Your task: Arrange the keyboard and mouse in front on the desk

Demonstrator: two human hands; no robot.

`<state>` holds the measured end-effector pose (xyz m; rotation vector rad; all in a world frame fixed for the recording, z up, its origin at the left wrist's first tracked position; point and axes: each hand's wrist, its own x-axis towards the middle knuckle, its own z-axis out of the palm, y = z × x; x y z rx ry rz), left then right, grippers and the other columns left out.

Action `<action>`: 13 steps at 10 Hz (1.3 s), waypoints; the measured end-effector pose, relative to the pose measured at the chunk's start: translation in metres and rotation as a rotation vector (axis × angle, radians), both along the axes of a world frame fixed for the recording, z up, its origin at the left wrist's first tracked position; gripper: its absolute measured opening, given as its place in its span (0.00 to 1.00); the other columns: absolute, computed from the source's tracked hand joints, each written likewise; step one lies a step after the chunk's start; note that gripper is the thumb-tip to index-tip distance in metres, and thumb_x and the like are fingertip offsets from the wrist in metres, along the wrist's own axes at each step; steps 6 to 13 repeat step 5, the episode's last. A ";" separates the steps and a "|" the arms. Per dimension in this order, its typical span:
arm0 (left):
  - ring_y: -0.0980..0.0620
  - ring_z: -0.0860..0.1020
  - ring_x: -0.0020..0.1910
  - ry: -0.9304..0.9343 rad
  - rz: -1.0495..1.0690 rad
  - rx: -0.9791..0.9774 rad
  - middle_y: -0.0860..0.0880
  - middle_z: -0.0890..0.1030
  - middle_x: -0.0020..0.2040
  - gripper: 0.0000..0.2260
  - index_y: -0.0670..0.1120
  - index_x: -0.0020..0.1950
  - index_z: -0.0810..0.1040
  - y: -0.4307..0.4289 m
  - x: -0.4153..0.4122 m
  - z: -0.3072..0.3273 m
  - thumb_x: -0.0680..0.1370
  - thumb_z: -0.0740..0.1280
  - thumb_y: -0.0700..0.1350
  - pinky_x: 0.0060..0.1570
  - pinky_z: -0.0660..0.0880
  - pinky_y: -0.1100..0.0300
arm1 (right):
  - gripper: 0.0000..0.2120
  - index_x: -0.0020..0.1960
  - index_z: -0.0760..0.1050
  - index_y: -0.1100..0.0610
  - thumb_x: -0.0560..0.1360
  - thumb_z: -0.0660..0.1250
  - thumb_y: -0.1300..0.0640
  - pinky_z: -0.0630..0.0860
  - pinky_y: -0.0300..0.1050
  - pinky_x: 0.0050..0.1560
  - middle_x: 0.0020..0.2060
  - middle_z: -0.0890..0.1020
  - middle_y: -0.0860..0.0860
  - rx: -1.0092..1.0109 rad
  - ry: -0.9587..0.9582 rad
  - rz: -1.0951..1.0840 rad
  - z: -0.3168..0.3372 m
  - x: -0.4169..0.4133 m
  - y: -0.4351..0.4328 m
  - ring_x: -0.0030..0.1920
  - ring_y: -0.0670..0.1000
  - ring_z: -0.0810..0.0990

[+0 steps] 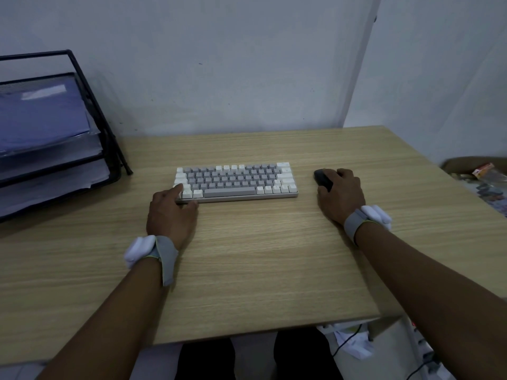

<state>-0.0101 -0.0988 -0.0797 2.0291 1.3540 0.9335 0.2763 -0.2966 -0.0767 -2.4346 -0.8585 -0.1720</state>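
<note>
A compact keyboard (238, 180) with grey and white keys lies flat in the middle of the wooden desk (260, 256), parallel to its front edge. My left hand (170, 212) grips the keyboard's near left corner, fingers on the keys and thumb along the front edge. To the right of the keyboard sits a black mouse (321, 178). My right hand (341, 196) rests over the mouse and covers its rear half, with fingers on both sides. Both wrists wear grey straps with white pods.
A black mesh paper tray (90, 127) stacked with blue folders and papers stands at the desk's left back. Small packets (487, 176) lie past the right edge. A wall rises right behind the desk. Cables hang below the front right corner.
</note>
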 end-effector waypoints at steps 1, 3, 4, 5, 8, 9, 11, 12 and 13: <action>0.45 0.70 0.68 0.003 -0.005 -0.003 0.44 0.72 0.69 0.23 0.51 0.69 0.73 0.000 0.000 -0.001 0.74 0.68 0.51 0.66 0.65 0.55 | 0.22 0.69 0.71 0.49 0.75 0.65 0.51 0.72 0.55 0.59 0.70 0.69 0.58 -0.011 0.002 0.000 -0.001 0.000 0.001 0.65 0.63 0.70; 0.45 0.70 0.67 0.012 -0.007 -0.012 0.45 0.70 0.69 0.25 0.50 0.70 0.72 0.002 -0.001 0.001 0.73 0.69 0.52 0.64 0.67 0.54 | 0.32 0.74 0.65 0.48 0.72 0.66 0.41 0.66 0.58 0.68 0.74 0.67 0.55 -0.076 -0.023 -0.058 0.002 0.000 0.001 0.71 0.61 0.66; 0.44 0.70 0.67 -0.014 0.002 0.002 0.45 0.71 0.67 0.24 0.49 0.67 0.73 0.002 0.003 0.011 0.72 0.69 0.53 0.63 0.68 0.52 | 0.32 0.73 0.66 0.50 0.72 0.67 0.42 0.63 0.59 0.69 0.73 0.69 0.56 0.019 -0.122 -0.045 0.019 -0.006 0.009 0.71 0.61 0.65; 0.44 0.70 0.66 -0.060 -0.036 0.011 0.46 0.73 0.65 0.21 0.50 0.64 0.75 0.004 0.006 0.019 0.72 0.69 0.54 0.62 0.68 0.52 | 0.30 0.72 0.69 0.50 0.73 0.68 0.43 0.65 0.57 0.68 0.69 0.73 0.56 0.155 -0.165 0.039 0.034 -0.008 0.016 0.69 0.61 0.68; 0.44 0.70 0.66 -0.060 -0.036 0.011 0.46 0.73 0.65 0.21 0.50 0.64 0.75 0.004 0.006 0.019 0.72 0.69 0.54 0.62 0.68 0.52 | 0.30 0.72 0.69 0.50 0.73 0.68 0.43 0.65 0.57 0.68 0.69 0.73 0.56 0.155 -0.165 0.039 0.034 -0.008 0.016 0.69 0.61 0.68; 0.44 0.70 0.66 -0.060 -0.036 0.011 0.46 0.73 0.65 0.21 0.50 0.64 0.75 0.004 0.006 0.019 0.72 0.69 0.54 0.62 0.68 0.52 | 0.30 0.72 0.69 0.50 0.73 0.68 0.43 0.65 0.57 0.68 0.69 0.73 0.56 0.155 -0.165 0.039 0.034 -0.008 0.016 0.69 0.61 0.68; 0.44 0.70 0.66 -0.060 -0.036 0.011 0.46 0.73 0.65 0.21 0.50 0.64 0.75 0.004 0.006 0.019 0.72 0.69 0.54 0.62 0.68 0.52 | 0.30 0.72 0.69 0.50 0.73 0.68 0.43 0.65 0.57 0.68 0.69 0.73 0.56 0.155 -0.165 0.039 0.034 -0.008 0.016 0.69 0.61 0.68; 0.44 0.70 0.66 -0.060 -0.036 0.011 0.46 0.73 0.65 0.21 0.50 0.64 0.75 0.004 0.006 0.019 0.72 0.69 0.54 0.62 0.68 0.52 | 0.30 0.72 0.69 0.50 0.73 0.68 0.43 0.65 0.57 0.68 0.69 0.73 0.56 0.155 -0.165 0.039 0.034 -0.008 0.016 0.69 0.61 0.68; 0.44 0.70 0.66 -0.060 -0.036 0.011 0.46 0.73 0.65 0.21 0.50 0.64 0.75 0.004 0.006 0.019 0.72 0.69 0.54 0.62 0.68 0.52 | 0.30 0.72 0.69 0.50 0.73 0.68 0.43 0.65 0.57 0.68 0.69 0.73 0.56 0.155 -0.165 0.039 0.034 -0.008 0.016 0.69 0.61 0.68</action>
